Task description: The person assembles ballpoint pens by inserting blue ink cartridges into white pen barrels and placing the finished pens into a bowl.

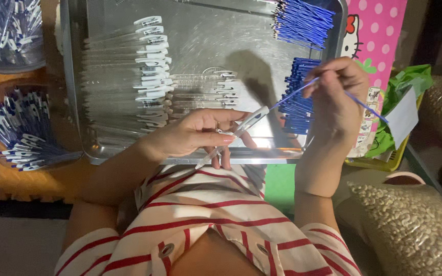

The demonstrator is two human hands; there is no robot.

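I have the clear pen barrel pinched in my left hand, held just above the near rim of the metal tray, its open end tilted up toward my right; my right hand has a thin blue refill nipped between thumb and fingertips, its tip right at the barrel's mouth, while a second blue refill sticks out the other side of the same grip; so I judge the step in hand is threading the refill into the barrel, and the next move calls for lining the two up straight and sliding in gently; inside the tray lie rows of clear barrels with white clips on the left and bundles of blue refills on the right; a round tub of finished blue-and-white pens sits left of the tray; a pink dotted sheet shows beyond the tray's right corner, with a green bag and a white card beside it; a bag of pale kernels rests low right.
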